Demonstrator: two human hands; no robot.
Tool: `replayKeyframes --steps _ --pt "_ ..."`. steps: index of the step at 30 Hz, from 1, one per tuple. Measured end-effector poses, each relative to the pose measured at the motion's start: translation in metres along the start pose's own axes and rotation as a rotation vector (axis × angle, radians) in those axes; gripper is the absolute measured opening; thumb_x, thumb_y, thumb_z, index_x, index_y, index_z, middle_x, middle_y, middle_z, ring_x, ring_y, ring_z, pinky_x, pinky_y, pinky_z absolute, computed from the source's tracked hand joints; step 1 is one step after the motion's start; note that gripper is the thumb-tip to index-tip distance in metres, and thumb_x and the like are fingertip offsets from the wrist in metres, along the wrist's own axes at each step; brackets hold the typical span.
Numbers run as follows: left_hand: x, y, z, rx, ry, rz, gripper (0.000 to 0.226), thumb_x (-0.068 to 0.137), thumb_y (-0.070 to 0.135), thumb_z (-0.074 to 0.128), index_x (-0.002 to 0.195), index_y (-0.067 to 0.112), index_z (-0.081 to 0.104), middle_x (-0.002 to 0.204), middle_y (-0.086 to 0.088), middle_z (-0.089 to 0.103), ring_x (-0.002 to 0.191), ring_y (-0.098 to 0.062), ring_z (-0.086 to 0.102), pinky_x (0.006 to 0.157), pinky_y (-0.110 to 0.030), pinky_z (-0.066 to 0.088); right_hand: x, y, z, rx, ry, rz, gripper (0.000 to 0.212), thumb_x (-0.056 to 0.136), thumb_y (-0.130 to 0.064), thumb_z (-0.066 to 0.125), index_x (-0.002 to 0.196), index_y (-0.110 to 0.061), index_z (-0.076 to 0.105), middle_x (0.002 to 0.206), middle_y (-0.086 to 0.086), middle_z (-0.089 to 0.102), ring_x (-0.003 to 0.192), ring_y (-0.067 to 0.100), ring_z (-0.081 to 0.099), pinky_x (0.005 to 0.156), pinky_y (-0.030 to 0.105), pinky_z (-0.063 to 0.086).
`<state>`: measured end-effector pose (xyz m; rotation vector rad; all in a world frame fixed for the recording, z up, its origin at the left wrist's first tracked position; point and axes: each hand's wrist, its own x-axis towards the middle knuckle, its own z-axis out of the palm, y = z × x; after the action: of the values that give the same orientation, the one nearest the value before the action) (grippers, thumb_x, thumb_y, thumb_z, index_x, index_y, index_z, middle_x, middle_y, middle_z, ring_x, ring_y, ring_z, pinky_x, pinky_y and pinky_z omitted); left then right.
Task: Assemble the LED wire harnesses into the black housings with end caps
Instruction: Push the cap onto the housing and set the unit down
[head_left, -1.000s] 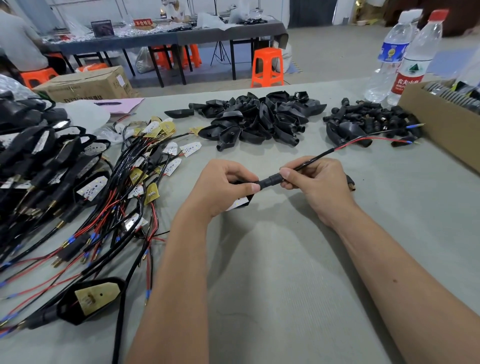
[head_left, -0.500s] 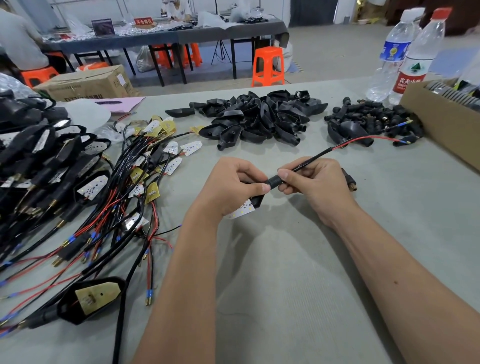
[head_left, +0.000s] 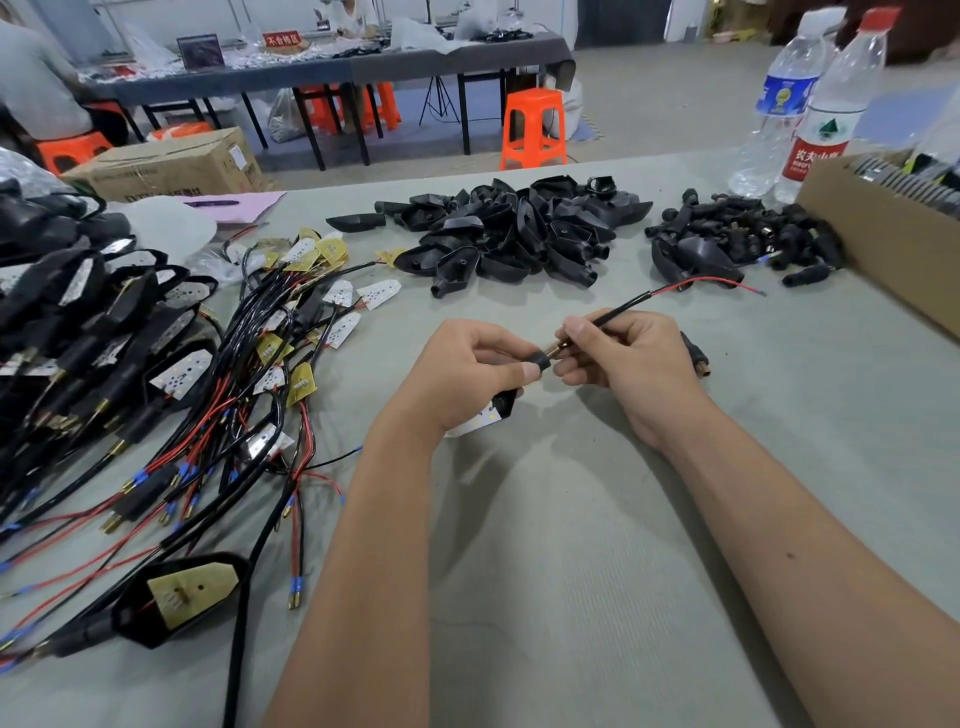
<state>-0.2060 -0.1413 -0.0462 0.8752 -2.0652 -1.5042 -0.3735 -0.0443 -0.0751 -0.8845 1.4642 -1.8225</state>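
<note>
My left hand (head_left: 470, 371) grips a black housing (head_left: 503, 404) with a white LED board showing below the palm; its round neck (head_left: 539, 359) sticks out past my thumb. My right hand (head_left: 626, 358) pinches the black harness wire (head_left: 621, 310) just right of the neck, with a brass fitting showing between neck and fingers. The wire's red lead (head_left: 722, 282) trails toward the back right. A black end cap (head_left: 696, 357) pokes out behind my right hand. Empty black housings (head_left: 519, 228) are piled at the back centre, end caps (head_left: 748, 231) to their right.
Loose LED harnesses (head_left: 270, 364) sprawl at the left, finished units (head_left: 78, 312) at the far left, one assembled housing (head_left: 176, 597) near the front left. A cardboard box (head_left: 888, 249) and two water bottles (head_left: 810, 104) stand at the right. Grey cloth (head_left: 571, 571) covers the table.
The wire has slid further through the neck, and a brass fitting now shows between the neck and my right fingers. The red lead's tip has drawn in from the end-cap pile.
</note>
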Motion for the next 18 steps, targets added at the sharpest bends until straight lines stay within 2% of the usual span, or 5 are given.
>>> replayKeyframes --steps 2,5,7,12,18 --pt "-0.002 0.000 -0.004 -0.020 -0.018 -0.019 0.014 0.088 0.005 0.076 0.101 0.009 0.079 0.092 -0.013 0.079 0.076 -0.017 0.071 0.085 -0.037 0.060 0.001 0.000 0.000 -0.010 0.058 -0.006 0.016 0.098 -0.014 0.069 0.088 -0.004 0.075 0.072 0.009 0.075 0.060 0.015 0.068 0.056 0.020 0.054" --pt "-0.004 -0.001 -0.011 -0.048 -0.056 -0.046 0.011 0.093 0.014 0.073 0.102 0.012 0.079 0.094 -0.008 0.080 0.078 -0.013 0.071 0.074 -0.022 0.057 0.003 0.000 -0.004 0.069 0.159 0.013 0.017 0.099 -0.015 0.069 0.088 -0.003 0.073 0.069 0.006 0.073 0.057 0.011 0.065 0.055 0.018 0.052" --pt "-0.007 -0.003 -0.017 -0.062 -0.072 -0.095 0.010 0.093 0.018 0.074 0.102 0.017 0.080 0.095 -0.006 0.080 0.079 -0.012 0.071 0.070 -0.019 0.055 0.005 -0.002 -0.009 0.177 0.235 0.043 0.017 0.098 -0.017 0.070 0.089 -0.002 0.072 0.069 0.006 0.072 0.058 0.011 0.064 0.056 0.017 0.051" --pt "-0.011 -0.007 -0.027 -0.213 -0.052 -0.155 0.018 0.092 -0.002 0.070 0.109 0.001 0.074 0.099 -0.020 0.078 0.086 -0.032 0.077 0.073 -0.031 0.063 0.006 -0.001 -0.011 0.223 0.272 0.053 0.016 0.094 -0.018 0.075 0.088 -0.004 0.071 0.073 0.009 0.075 0.060 0.012 0.067 0.058 0.019 0.054" --pt "-0.010 -0.008 -0.023 -0.252 0.020 -0.135 0.018 0.088 -0.007 0.072 0.104 -0.002 0.074 0.094 -0.020 0.078 0.081 -0.032 0.077 0.069 -0.029 0.063 0.006 0.000 -0.011 0.202 0.258 0.044 0.014 0.093 -0.016 0.077 0.088 -0.005 0.072 0.076 0.011 0.076 0.060 0.013 0.067 0.056 0.019 0.052"
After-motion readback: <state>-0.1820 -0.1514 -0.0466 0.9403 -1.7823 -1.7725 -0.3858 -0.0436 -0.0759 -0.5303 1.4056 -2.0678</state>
